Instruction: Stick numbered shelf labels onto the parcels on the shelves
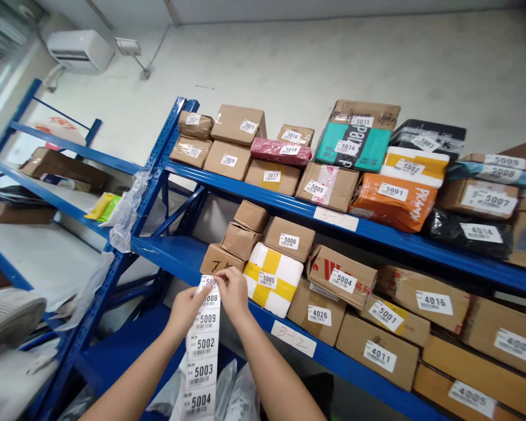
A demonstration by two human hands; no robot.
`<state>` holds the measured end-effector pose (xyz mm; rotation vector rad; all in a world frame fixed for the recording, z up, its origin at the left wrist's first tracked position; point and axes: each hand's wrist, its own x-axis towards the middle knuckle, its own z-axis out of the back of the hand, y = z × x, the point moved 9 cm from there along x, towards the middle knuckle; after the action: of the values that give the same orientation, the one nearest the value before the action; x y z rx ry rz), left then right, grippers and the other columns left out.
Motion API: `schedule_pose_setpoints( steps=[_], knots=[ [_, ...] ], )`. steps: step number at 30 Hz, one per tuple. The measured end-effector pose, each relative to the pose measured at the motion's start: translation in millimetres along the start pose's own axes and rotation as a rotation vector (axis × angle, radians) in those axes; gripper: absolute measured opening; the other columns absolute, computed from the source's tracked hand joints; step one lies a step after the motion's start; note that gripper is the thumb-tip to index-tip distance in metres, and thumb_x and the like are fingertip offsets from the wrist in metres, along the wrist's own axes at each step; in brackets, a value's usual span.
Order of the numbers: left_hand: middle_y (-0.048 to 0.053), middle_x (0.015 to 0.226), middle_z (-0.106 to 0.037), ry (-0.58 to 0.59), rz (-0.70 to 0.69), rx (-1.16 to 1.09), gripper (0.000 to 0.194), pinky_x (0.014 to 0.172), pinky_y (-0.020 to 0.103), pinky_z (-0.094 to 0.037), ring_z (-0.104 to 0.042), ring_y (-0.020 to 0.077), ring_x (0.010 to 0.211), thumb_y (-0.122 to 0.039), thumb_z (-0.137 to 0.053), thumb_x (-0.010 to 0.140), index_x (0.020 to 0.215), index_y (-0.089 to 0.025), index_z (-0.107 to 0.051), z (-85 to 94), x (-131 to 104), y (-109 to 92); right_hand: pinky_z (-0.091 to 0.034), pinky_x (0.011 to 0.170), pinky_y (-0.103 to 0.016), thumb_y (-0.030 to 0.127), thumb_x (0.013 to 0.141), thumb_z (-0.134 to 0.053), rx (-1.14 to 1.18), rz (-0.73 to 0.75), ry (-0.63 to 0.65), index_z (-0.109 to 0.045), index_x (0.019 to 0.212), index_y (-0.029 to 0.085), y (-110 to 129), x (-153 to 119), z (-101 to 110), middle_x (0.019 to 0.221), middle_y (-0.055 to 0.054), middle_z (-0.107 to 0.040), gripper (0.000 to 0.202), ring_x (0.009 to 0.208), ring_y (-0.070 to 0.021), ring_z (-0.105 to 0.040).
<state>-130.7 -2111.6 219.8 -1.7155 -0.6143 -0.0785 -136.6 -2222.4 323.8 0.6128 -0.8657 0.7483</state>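
A long strip of printed number labels (202, 345) hangs down in front of me, reading 5008, 5009, 5002, 5003 and 5004 from upper to lower. Its top edge is pinched between the fingers of my left hand (191, 304). My right hand (233, 290) grips the top label at its right corner, with part of the number covered. Just behind my hands, on the middle shelf, stand a small carton with handwriting (219, 259) and a white parcel with yellow tape (274, 279) labelled 5005.
Labelled cartons and bags fill the blue upper shelf (263, 190) and the shelf below. An orange bag (394, 202) bulges over the upper edge. On the left, another blue rack (61, 204) holds a few parcels. Grey plastic bags (241, 392) lie low behind the strip.
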Motion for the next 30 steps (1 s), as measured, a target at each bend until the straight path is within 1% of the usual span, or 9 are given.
schedule_pose_setpoints(
  steps=[4, 10, 13, 16, 18, 21, 24, 27, 30],
  knots=[
    [-0.003, 0.045, -0.045, 0.057, 0.002, 0.08, 0.049, 0.047, 0.023, -0.023, -0.036, 0.0098, 0.046, -0.061, -0.067, 0.058, 0.049, -0.015, -0.052, 10.1, -8.5, 16.8, -0.049, 0.072, -0.028, 0.012, 0.088, -0.048, -0.309, 0.0, -0.015, -0.067, 0.088, 0.018, -6.9, 14.8, -15.9, 0.087, -0.007, -0.065, 0.02, 0.082, -0.0194, -0.062],
    [-0.002, 0.05, -0.048, 0.113, 0.018, 0.075, 0.051, 0.049, 0.024, -0.027, -0.039, 0.0115, 0.049, -0.065, -0.06, 0.064, 0.058, -0.014, -0.057, 12.1, -29.8, 28.6, -0.046, 0.057, -0.03, 0.009, 0.087, -0.045, -0.426, -0.024, -0.052, -0.061, 0.115, 0.019, -19.2, 24.0, -12.6, 0.105, -0.015, -0.061, 0.035, 0.072, -0.0213, -0.062],
    [-0.001, 0.052, -0.049, 0.098, -0.004, 0.06, 0.05, 0.051, 0.024, -0.029, -0.042, 0.0127, 0.052, -0.064, -0.056, 0.069, 0.06, -0.015, -0.057, 18.3, -33.0, 22.0, -0.049, 0.068, -0.034, 0.014, 0.085, -0.053, -0.408, 0.054, -0.049, -0.068, 0.098, 0.017, -7.2, 20.6, -5.0, 0.097, -0.014, -0.065, 0.021, 0.086, -0.0256, -0.062],
    [0.002, 0.064, -0.058, 0.115, -0.134, 0.052, 0.046, 0.058, 0.026, -0.037, -0.051, 0.0163, 0.062, -0.059, -0.052, 0.076, 0.063, -0.015, -0.061, 20.9, -32.8, 0.8, -0.05, 0.08, -0.034, 0.022, 0.083, -0.059, -0.209, 0.085, -0.009, -0.069, 0.093, 0.018, 6.2, 8.3, 4.2, 0.098, -0.01, -0.068, 0.015, 0.094, -0.0242, -0.061],
    [0.004, 0.073, -0.062, 0.153, -0.224, 0.047, 0.043, 0.064, 0.028, -0.042, -0.055, 0.0185, 0.071, -0.055, -0.051, 0.078, 0.066, -0.016, -0.066, 17.2, -32.4, -15.2, -0.052, 0.073, -0.03, 0.027, 0.081, -0.062, 0.099, 0.035, 0.119, -0.07, 0.09, 0.019, 9.6, -3.5, 1.3, 0.093, -0.007, -0.07, 0.015, 0.086, -0.0207, -0.064],
    [0.005, 0.078, -0.067, 0.13, -0.158, -0.079, 0.039, 0.068, 0.028, -0.045, -0.059, 0.0202, 0.075, -0.054, -0.065, 0.066, 0.076, -0.016, -0.07, 11.8, -26.6, -21.3, -0.05, 0.062, -0.028, 0.032, 0.08, -0.06, 0.457, -0.095, 0.231, -0.071, 0.079, 0.019, 9.6, -19.2, -1.9, 0.079, -0.005, -0.071, 0.017, 0.071, -0.0176, -0.064],
    [0.002, 0.065, -0.067, 0.042, -0.062, -0.199, 0.042, 0.058, 0.026, -0.043, -0.058, 0.0171, 0.063, -0.054, -0.072, 0.055, 0.072, -0.016, -0.068, 4.5, -20.5, -19.8, -0.049, 0.06, -0.028, 0.036, 0.074, -0.065, 0.52, -0.194, 0.126, -0.07, 0.091, 0.018, 3.8, -22.5, 11.2, 0.081, -0.006, -0.07, 0.025, 0.073, -0.0191, -0.063],
    [-0.004, 0.046, -0.052, -0.031, -0.086, -0.198, 0.041, 0.046, 0.021, -0.032, -0.045, 0.0096, 0.047, -0.055, -0.069, 0.059, 0.053, -0.016, -0.056, -2.3, -14.8, -25.3, -0.048, 0.059, -0.028, 0.03, 0.067, -0.069, 0.44, -0.204, 0.065, -0.071, 0.081, 0.017, 3.9, -18.3, 21.5, 0.079, -0.006, -0.07, 0.019, 0.071, -0.0194, -0.063],
    [-0.003, 0.052, -0.058, -0.032, -0.101, -0.229, 0.042, 0.05, 0.021, -0.038, -0.051, 0.0113, 0.051, -0.056, -0.07, 0.057, 0.064, -0.016, -0.06, -9.2, -6.7, -30.5, -0.051, 0.062, -0.03, 0.023, 0.069, -0.065, 0.452, -0.233, 0.016, -0.07, 0.082, 0.017, -1.3, -11.8, 26.1, 0.075, -0.005, -0.071, 0.016, 0.068, -0.0191, -0.065]
  ],
)
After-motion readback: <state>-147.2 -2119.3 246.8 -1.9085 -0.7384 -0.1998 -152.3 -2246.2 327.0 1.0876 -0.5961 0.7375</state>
